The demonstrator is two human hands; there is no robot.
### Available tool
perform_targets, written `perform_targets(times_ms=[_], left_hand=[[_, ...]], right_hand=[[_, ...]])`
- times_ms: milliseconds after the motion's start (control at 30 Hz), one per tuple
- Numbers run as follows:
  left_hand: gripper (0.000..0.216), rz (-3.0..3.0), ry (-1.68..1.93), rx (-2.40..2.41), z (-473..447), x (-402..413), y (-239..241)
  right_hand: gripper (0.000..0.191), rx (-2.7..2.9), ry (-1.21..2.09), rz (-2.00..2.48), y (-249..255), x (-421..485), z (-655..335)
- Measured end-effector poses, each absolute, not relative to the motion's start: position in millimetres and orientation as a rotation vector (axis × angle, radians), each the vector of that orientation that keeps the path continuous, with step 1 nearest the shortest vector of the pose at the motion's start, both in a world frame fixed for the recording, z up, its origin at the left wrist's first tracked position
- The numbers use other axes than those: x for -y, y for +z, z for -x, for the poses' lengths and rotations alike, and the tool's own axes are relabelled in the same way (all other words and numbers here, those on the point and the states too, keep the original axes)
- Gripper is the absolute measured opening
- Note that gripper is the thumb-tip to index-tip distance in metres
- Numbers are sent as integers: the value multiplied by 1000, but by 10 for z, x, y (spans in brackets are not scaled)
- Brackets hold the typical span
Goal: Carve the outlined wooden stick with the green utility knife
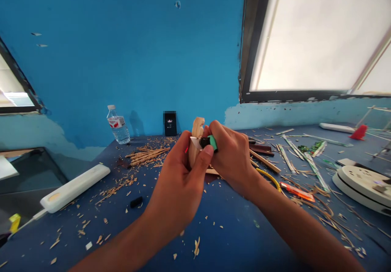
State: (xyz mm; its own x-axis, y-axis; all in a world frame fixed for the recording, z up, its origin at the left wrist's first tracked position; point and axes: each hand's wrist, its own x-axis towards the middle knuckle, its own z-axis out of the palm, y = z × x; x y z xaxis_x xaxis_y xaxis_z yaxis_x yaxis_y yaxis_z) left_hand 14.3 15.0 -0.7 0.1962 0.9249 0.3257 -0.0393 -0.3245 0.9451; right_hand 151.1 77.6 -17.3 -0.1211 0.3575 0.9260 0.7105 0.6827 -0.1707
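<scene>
My left hand (183,182) is closed around a pale piece of carved wood (198,127), held upright in front of me with its notched top sticking out above the fingers. In my right hand (232,153) is a carving knife (205,142) with a black and green handle. Its short blade lies against the face of the wood, pointing left. My left thumb touches the knife handle near the right fingers. The lower part of the wood is mostly hidden behind my left hand.
Wood shavings and a bundle of thin sticks (148,156) lie on the blue table (226,227). A water bottle (117,125) and a dark phone-like object (170,124) stand by the wall. At left is a white power strip (75,188); at right, an orange cutter (297,191) and a round white device (363,186).
</scene>
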Motion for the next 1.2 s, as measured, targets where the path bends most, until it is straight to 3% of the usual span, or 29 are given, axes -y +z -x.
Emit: perform_targets(times_ms=[200,333,533,600,733,1000,1200], left_hand=[[24,-1354,1138,-766,-92,-123,78],[39,-1416,1199,-827,-27,-89,184],[39,-1722,1316,-974,-29,-40,150],[37,-1869,1365,-1069,-30,-40,96],[35,-2021,1392,-1138,-15,-53,19],[37,-1618,1096,-882,-2,-57,145],[37,-1560,1149,-847,46,-45,196]], right_hand=[[28,1742,-287,709,-168,-874,-1542],[32,1761,-80,632,-68,-816,-1598],[24,1671,792,352,61,-531,-1524],[26,1598,916,344,59,-479,-1485],[18,1540,889,326,28,-495,-1481],[18,1549,763,408,-3,-610,-1556],[16,1585,646,434,-56,-632,-1544]])
